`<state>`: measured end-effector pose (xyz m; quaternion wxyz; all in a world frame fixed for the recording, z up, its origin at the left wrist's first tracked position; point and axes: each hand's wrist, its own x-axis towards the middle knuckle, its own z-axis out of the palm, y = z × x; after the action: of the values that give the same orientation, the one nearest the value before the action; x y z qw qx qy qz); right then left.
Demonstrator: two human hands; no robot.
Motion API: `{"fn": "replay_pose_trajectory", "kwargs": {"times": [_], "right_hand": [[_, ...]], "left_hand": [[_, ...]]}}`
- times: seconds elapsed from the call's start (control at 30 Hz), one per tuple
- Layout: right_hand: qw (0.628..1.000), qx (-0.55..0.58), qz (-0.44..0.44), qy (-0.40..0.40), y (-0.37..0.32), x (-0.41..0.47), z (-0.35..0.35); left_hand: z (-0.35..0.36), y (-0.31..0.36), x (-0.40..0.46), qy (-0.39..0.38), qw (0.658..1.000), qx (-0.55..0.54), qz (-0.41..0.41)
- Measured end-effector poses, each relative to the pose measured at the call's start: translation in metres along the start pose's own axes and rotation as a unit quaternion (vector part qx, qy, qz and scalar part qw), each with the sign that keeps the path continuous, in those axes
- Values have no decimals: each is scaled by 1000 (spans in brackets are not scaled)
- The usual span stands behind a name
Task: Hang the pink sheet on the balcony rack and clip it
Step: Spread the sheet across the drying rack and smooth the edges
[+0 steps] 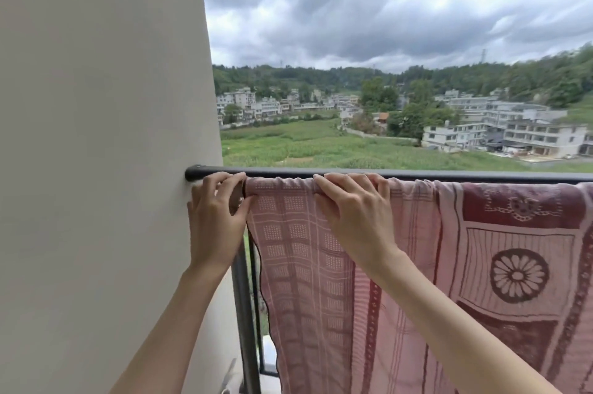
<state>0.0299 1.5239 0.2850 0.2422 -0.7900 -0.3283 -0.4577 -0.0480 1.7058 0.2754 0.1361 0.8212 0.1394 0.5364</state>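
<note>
A pink sheet [417, 249] with dark red patterns and a flower motif hangs draped over the black balcony rail [449, 176]. My left hand [215, 220] pinches the sheet's left edge between thumb and fingers, just below the rail's left end by the wall. My right hand [356, 213] rests on top of the sheet at the rail, fingers curled over the bunched fabric. No clip is visible in either hand.
A beige wall [96, 169] fills the left side, and the rail is fixed into it. A black vertical post [245, 313] runs down below my left hand. Beyond the rail lie green fields, white buildings and a cloudy sky.
</note>
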Motion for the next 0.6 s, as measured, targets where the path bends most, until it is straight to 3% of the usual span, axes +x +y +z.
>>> {"fn": "replay_pose_trajectory", "kwargs": {"times": [0.27,0.47,0.6], "right_hand": [[997,66,15,25,-1,15,14],[992,106,38,58,-3,43,2],[990,127,16,62,1,57,3]], "left_hand": [[15,1,30,-17,992,-98,81],[12,17,54,5,971,-237,-37],[11,15,68,10,966,-257,-39]]}}
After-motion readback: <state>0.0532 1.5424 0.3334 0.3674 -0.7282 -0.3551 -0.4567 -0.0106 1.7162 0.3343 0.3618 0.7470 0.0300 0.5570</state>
